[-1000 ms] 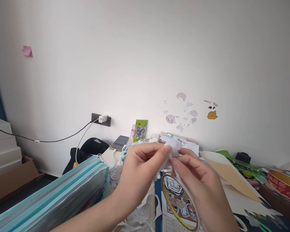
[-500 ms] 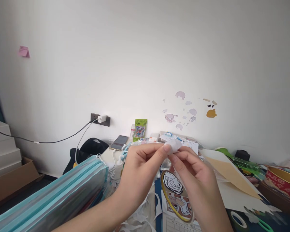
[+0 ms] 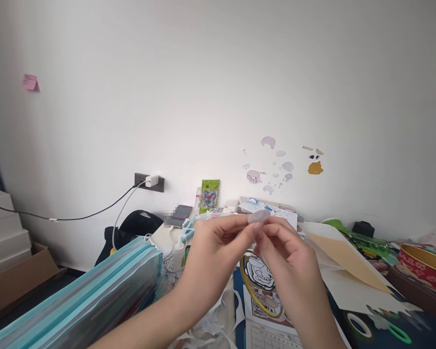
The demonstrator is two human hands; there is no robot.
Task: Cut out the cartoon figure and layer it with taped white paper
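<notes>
My left hand and my right hand meet in front of me, raised above the desk. Both pinch a small pale, translucent sticker piece between thumb and fingertips. It now lies almost edge-on to me. A yellow-rimmed tape roll hangs around my right hand's fingers, just below the pinch. Under the hands lies a sheet of cartoon stickers.
Teal zip folders fill the near left. A phone on a charging cable, a green packet, brown and white paper, green scissors, a tape ring and a red tin crowd the desk. Stickers dot the wall.
The sticker piece has turned from face-on to nearly flat between my fingers. Both hands stayed together, shifting very little. The view drifted slightly to the right.
</notes>
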